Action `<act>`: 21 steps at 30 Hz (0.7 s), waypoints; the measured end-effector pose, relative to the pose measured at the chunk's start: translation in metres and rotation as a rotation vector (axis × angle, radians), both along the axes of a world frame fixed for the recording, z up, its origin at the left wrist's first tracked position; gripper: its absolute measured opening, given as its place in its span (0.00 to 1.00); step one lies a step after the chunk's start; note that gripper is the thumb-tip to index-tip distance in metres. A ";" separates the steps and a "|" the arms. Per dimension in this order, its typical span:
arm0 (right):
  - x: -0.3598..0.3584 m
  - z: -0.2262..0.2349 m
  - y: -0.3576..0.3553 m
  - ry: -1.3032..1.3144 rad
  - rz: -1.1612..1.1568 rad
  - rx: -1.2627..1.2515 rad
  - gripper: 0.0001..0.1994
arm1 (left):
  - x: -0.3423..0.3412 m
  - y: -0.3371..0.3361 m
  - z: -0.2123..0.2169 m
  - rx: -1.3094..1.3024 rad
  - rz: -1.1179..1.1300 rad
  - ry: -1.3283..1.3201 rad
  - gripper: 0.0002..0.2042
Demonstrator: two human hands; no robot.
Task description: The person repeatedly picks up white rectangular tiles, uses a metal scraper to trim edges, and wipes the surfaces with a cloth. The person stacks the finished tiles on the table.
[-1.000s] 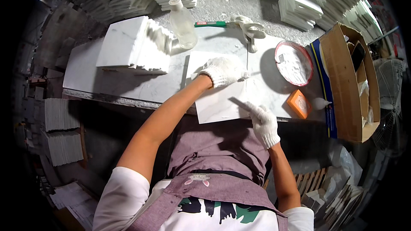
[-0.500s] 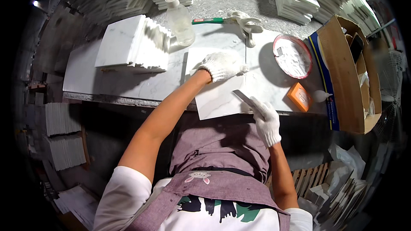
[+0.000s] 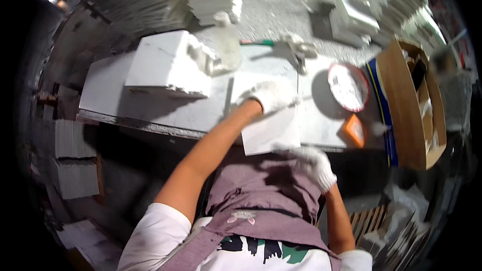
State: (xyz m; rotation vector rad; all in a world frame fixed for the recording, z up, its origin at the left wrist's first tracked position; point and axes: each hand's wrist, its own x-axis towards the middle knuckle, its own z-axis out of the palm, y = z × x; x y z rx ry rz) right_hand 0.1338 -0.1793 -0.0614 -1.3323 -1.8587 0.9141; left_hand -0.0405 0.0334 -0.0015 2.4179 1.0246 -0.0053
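Note:
A white marble-look tile (image 3: 271,133) lies on the bench, its near corner reaching over the front edge. My left hand (image 3: 270,95), in a white knit glove, rests on the tile's far part with the fingers stretched to the right. In my gloved right hand (image 3: 315,164) is a flat metal scraper (image 3: 282,148), smeared by motion, at the tile's near edge. Whether the blade touches the tile I cannot tell. To the right stands a red-rimmed bowl of white paste (image 3: 346,89).
A stack of tiles (image 3: 158,65) and a clear plastic bottle (image 3: 227,45) stand at left. Behind lie a green-handled tool (image 3: 257,42) and a spare glove (image 3: 301,49). At right are an orange box (image 3: 354,130) and a cardboard box (image 3: 406,105). More tile stacks (image 3: 354,17) line the back.
My right hand has drawn the scraper toward me, from above the tile to its near edge, and the blade has swung more level. My left hand stays on the tile. The whole view has shifted slightly.

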 end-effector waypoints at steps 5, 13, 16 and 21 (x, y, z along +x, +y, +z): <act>-0.007 0.070 -0.024 0.446 -0.487 -0.534 0.17 | 0.003 0.009 -0.030 0.122 -0.023 -0.077 0.13; -0.051 0.063 -0.029 0.543 -0.754 -0.307 0.17 | 0.008 -0.012 0.003 -0.120 0.260 -0.116 0.24; -0.059 0.069 -0.070 0.846 -0.978 -0.523 0.15 | -0.004 -0.013 -0.006 -0.069 0.325 -0.163 0.23; -0.003 -0.005 -0.161 0.275 -1.018 -0.699 0.19 | -0.006 -0.014 -0.012 -0.056 0.348 -0.246 0.22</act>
